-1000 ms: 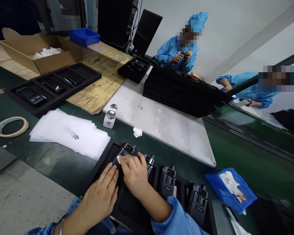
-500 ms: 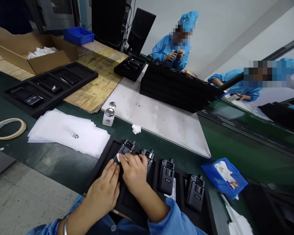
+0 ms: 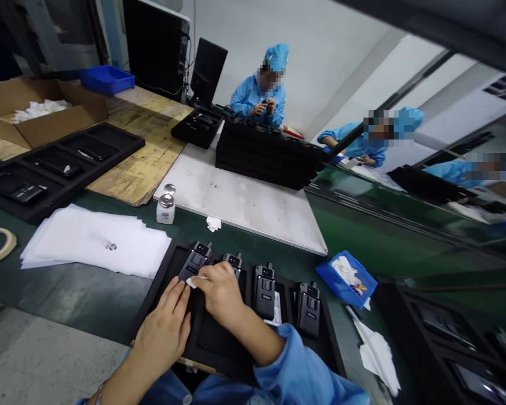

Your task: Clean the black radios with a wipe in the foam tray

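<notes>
Right now, your right hand (image 3: 221, 292) has a scrap of white wipe (image 3: 190, 282) pinched in its fingers, set against the lower part of the leftmost handset (image 3: 195, 261). Your left hand (image 3: 164, 320) lies just beside it, fingers stretched out straight, the tips at that handset's bottom end, clenched on nothing. That handset sits in the black foam tray (image 3: 213, 337) before you, tilted across your view, first in a row of four: the second handset (image 3: 235, 262) is partly behind your right hand, the third (image 3: 264, 292) has a white slip beside it, the fourth is at the right end.

Over to the containers! The blue bin (image 3: 326, 275), smooth and plastic, carries crumpled white tissue; the cardboard box (image 3: 63, 115), brown and open-topped, holds a heap of white scraps. On your left, another foam tray (image 3: 88, 173) carries three dark, glossy devices in squared recesses. Near the papery white stack (image 3: 88, 242), a squat whitish bottle (image 3: 166, 215) stands upright, its shiny metal cap flipped open.
</notes>
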`<state>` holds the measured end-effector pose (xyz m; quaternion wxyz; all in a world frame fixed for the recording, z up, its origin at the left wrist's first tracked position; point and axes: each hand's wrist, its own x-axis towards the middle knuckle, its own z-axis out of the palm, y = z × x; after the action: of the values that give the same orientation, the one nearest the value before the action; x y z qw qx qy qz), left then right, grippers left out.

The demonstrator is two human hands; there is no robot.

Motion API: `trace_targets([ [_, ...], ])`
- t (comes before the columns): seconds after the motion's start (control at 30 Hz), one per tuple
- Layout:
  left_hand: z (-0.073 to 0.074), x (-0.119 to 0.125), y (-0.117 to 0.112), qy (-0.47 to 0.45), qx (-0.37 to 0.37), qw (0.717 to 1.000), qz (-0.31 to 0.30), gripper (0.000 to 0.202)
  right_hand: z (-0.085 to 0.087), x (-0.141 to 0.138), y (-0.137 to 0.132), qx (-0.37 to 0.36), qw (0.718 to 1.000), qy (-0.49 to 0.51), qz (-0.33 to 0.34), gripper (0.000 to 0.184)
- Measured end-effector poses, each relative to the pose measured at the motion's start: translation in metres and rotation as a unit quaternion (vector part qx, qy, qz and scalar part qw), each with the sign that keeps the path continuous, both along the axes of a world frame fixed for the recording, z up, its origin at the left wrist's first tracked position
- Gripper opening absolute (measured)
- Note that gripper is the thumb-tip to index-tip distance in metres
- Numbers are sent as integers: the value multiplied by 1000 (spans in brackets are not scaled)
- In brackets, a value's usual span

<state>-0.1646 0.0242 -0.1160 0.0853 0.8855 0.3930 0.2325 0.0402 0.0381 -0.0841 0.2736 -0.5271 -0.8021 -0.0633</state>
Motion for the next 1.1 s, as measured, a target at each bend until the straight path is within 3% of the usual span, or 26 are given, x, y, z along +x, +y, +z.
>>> trace_targets([
  [0.17, 6, 12, -9, -20, 41, 998, -40, 44, 29, 101, 0, 0, 990, 123, -73, 36],
  [0.27, 10, 39, -23, 1, 48, 994, -101, 49, 29, 126, 16, -34, 993, 116, -18, 39],
  [0.4, 11, 66, -32, 73, 53, 988, -125, 60, 16, 116, 44, -76, 990, 75, 87, 42],
  [0.6, 14, 68, -31, 128, 68, 983, -111, 62, 8, 117, 51, -49, 983, -16, 177, 32],
  [0.87, 17, 67, -33, 127, 63, 984, -111, 64, 17, 161, 24, -40, 978, -19, 203, 29],
  [0.97, 16, 67, -32, 121, 60, 984, -116, 63, 21, 152, 32, -31, 986, 25, 162, 32],
  [1.1, 15, 67, -31, 128, 58, 983, -120, 63, 17, 121, 53, -24, 981, -17, 193, 29],
])
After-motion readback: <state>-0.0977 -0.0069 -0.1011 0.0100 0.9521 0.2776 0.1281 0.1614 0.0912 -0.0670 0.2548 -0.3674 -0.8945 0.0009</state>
